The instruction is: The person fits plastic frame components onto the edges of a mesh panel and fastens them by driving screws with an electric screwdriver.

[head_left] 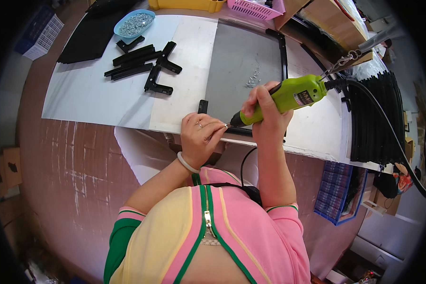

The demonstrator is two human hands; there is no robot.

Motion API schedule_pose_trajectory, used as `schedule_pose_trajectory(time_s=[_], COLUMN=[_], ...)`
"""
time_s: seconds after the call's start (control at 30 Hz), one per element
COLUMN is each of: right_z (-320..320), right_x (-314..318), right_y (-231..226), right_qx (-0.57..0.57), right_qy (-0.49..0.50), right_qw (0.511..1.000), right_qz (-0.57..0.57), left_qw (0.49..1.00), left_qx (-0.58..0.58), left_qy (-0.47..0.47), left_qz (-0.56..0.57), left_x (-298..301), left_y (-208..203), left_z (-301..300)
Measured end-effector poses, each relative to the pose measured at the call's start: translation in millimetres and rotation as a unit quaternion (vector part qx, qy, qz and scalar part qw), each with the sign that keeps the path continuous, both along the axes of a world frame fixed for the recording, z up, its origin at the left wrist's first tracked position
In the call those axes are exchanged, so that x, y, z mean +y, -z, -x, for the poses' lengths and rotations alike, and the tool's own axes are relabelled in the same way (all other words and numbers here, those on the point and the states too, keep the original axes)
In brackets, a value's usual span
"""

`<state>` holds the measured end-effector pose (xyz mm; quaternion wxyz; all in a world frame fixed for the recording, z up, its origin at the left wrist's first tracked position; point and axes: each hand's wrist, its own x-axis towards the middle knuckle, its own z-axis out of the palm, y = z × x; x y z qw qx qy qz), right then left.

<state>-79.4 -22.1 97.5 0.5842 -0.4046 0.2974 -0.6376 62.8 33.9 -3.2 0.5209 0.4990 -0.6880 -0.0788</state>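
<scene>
Pink and yellow zipped clothing (208, 236) filled the foreground; above it the right hand (267, 113) gripped a green electric screwdriver (288, 97), its tip at the near edge of a grey panel (241, 61). Beside that tip the left hand (199, 137) pinched something too small to tell. Black brackets (142, 61) and a blue dish of screws (134, 23) lay on the white-sheeted, reddish worktable (71, 161).

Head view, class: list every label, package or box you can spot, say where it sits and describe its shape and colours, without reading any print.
Label: small dark rectangular sticker on the side of the lime-green power screwdriver, gripped by the right hand.
Cardboard box: brown, open, at the table's far right corner.
Cardboard box: brown, on the floor at the far left.
No screens or signs show.
</scene>
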Motion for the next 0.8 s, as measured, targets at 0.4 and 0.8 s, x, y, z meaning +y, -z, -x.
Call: schedule_pose_trajectory(time_s=[0.4, 0.8], right_z=[-4, -11], right_x=[0, 5], right_y=[3, -6], right_qx=[0.046, 0.11], right_qy=[-0.015, -0.02], right_qw=[0.999, 0.993], right_qz=[0.019, 0.045], left_qw=[1.0, 0.999], left_qx=[-0.006, -0.022], left_qy=[0.0, 0.024], left_qz=[-0.002, -0.044], left_x=[1, 5], left_y=[-1, -4], left_z=[0, -7])
